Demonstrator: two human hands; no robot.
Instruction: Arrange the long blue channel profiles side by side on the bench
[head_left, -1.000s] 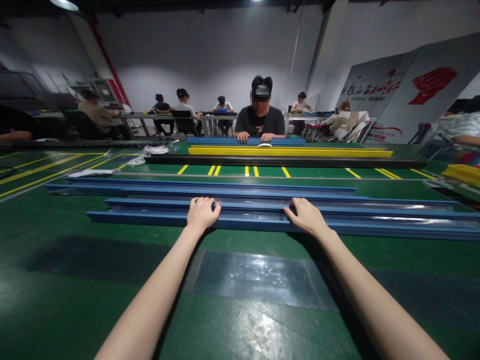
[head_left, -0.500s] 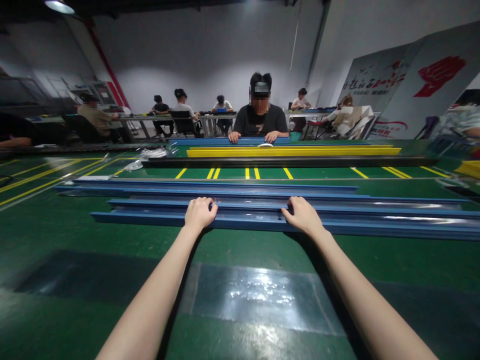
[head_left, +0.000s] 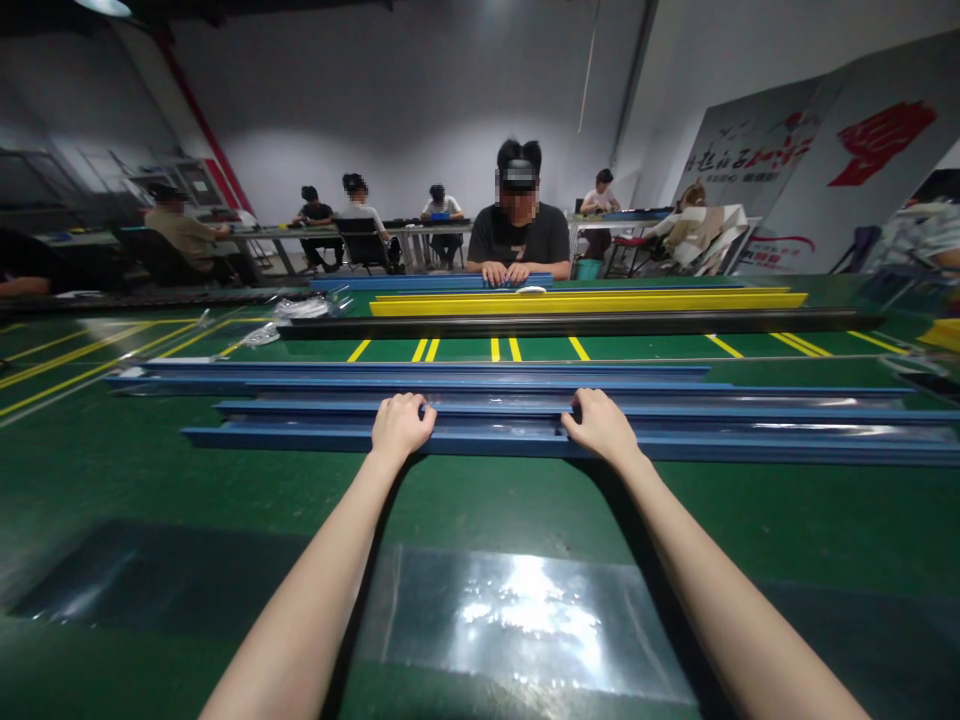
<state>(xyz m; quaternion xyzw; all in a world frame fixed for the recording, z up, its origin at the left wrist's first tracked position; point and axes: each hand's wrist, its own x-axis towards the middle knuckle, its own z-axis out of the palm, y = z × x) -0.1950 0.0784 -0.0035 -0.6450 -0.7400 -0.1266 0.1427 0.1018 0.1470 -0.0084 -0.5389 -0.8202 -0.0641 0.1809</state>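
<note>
Both the left hand (head_left: 403, 425) and the right hand (head_left: 602, 427) curl over the near blue rail (head_left: 495, 447). I cannot tell if they hold it tight. It lies on the green table (head_left: 484, 505), under both hands, and sticks out past each one, farther on the right. More blue rails (head_left: 420, 374) lie just behind it.

Green table (head_left: 487, 505): blue channels (head_left: 491, 446) across mid-frame; clear film (head_left: 517, 625) lower centre; yellow bar (head_left: 585, 303), black bar (head_left: 585, 323) above centre.
</note>
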